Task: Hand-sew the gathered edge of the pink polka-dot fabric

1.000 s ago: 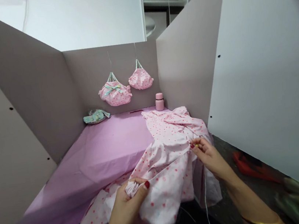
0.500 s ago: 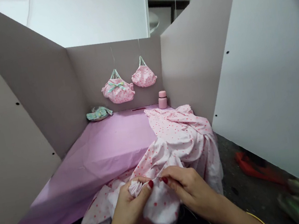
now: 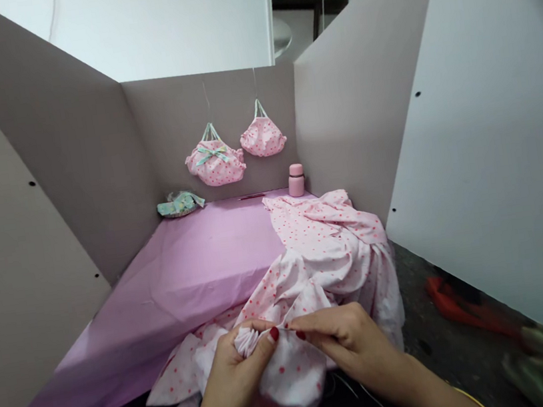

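White fabric with pink and red dots (image 3: 306, 273) drapes over the front right of the table and down into my lap. My left hand (image 3: 241, 369) pinches its edge between thumb and forefinger, and a bunch of gathered pleats (image 3: 246, 342) bulges beside the thumb. Just to the right, my right hand (image 3: 346, 338) is closed, thumb and forefinger pinching what looks like a thin sewing needle at the cloth edge. The needle is barely visible. Loose thread ends (image 3: 372, 395) hang below that hand.
A lilac cloth (image 3: 197, 247) covers the table between grey panels (image 3: 346, 85). At the back stand a pink bottle (image 3: 296, 181) and a green patterned bundle (image 3: 181, 204). Two dotted pouches (image 3: 215, 164) hang on the rear panel. Something red (image 3: 463, 311) lies on the floor at right.
My right forefinger has straightened and its tip has moved slightly left, closer to my left thumb. My left hand keeps its pinch on the fabric.
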Demonstrator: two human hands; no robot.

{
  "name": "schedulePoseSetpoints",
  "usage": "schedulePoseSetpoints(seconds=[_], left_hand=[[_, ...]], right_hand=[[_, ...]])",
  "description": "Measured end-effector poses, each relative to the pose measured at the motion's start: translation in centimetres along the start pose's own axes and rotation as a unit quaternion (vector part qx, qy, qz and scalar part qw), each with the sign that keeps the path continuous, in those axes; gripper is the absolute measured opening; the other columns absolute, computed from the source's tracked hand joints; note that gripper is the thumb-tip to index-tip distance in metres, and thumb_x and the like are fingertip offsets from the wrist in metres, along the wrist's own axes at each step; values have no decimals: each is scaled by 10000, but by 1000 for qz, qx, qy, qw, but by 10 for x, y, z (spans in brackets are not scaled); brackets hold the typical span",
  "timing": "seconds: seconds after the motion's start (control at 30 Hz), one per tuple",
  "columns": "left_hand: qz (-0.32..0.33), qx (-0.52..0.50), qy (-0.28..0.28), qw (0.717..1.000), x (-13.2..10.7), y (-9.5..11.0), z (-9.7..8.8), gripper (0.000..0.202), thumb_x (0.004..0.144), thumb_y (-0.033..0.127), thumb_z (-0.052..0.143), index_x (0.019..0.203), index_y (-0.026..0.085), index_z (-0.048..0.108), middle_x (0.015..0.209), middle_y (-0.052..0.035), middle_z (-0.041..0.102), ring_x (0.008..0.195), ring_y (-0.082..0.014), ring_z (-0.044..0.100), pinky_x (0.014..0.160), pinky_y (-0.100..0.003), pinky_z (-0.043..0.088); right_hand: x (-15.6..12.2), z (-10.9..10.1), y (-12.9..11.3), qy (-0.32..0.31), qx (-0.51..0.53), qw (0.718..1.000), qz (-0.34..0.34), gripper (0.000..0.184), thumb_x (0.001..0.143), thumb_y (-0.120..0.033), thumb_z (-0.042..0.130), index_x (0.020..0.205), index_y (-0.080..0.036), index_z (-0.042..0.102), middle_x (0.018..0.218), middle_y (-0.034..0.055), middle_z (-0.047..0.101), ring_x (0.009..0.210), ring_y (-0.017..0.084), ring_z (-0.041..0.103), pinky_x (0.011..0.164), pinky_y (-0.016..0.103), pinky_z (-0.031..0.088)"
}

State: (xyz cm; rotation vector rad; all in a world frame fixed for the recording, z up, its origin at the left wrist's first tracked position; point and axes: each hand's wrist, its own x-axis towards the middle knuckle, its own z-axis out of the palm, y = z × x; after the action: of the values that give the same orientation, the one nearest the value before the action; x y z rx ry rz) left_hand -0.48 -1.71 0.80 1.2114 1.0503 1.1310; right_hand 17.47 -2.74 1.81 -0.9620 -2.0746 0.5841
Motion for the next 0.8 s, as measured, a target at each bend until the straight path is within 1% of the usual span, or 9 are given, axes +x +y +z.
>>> schedulePoseSetpoints(seconds=[0.23,0.3,0.37,0.5,0.57,0.63,0.67,0.73,0.8], left_hand=[[26,40,-13,999,0,0,-1,199,677,357,656,654,160,659,493,29,535,470,-111,430,467,-206,326],[33,49,-9,998,0,0,-2,200,678,359,657,650,161,664,520,16,560,493,-122,452,486,-210,344],[42,62,-15,997,1,1,-2,194,679,356,660,649,165,669,538,7,577,509,-132,471,497,-213,353],[53,98,-45,993,0,4,-5,162,704,335,647,672,178,674,534,11,586,492,-132,467,472,-204,335],[64,119,-58,989,-1,5,-5,156,724,326,630,680,182,674,549,10,596,493,-127,462,470,-199,333],[74,143,-67,985,-2,5,-6,153,739,318,617,691,185,676,564,9,601,500,-123,458,474,-197,334],[75,152,-70,983,-2,5,-6,152,745,314,612,699,185,677,569,9,603,502,-121,456,478,-196,335],[73,158,-76,982,-2,5,-6,152,754,312,604,712,186,678,573,9,603,502,-118,451,478,-195,333],[69,159,-80,982,-2,5,-6,155,757,314,602,715,185,676,571,9,597,501,-116,444,473,-194,327]], right_hand=[[1,-2,-4,-19,7,999,25,280,832,-86,478,940,-244,682,770,-3,688,700,138,625,626,213,434],[1,-3,-5,-23,12,999,34,276,836,-101,484,975,-244,675,813,4,689,710,136,619,636,214,430],[1,-4,-4,-22,10,998,51,264,842,-143,498,1036,-236,652,812,14,682,668,131,597,610,216,420],[0,-6,2,-24,2,996,82,384,823,-210,543,1206,-223,535,781,23,633,509,92,461,472,196,338],[0,-6,5,-46,15,995,85,430,825,-221,544,1251,-210,490,670,-6,573,460,77,373,428,187,277],[0,-7,6,-73,32,993,88,408,836,-238,537,1239,-186,504,538,-50,467,431,70,297,412,187,226],[0,-7,6,-83,41,992,87,375,841,-239,532,1211,-179,533,513,-58,438,430,69,285,413,188,218],[0,-8,6,-89,57,991,79,302,838,-206,532,1132,-182,599,553,-44,493,455,68,328,431,187,241],[1,-8,5,-82,76,992,63,262,827,-158,536,1064,-196,640,666,-19,588,519,74,421,474,184,296]])
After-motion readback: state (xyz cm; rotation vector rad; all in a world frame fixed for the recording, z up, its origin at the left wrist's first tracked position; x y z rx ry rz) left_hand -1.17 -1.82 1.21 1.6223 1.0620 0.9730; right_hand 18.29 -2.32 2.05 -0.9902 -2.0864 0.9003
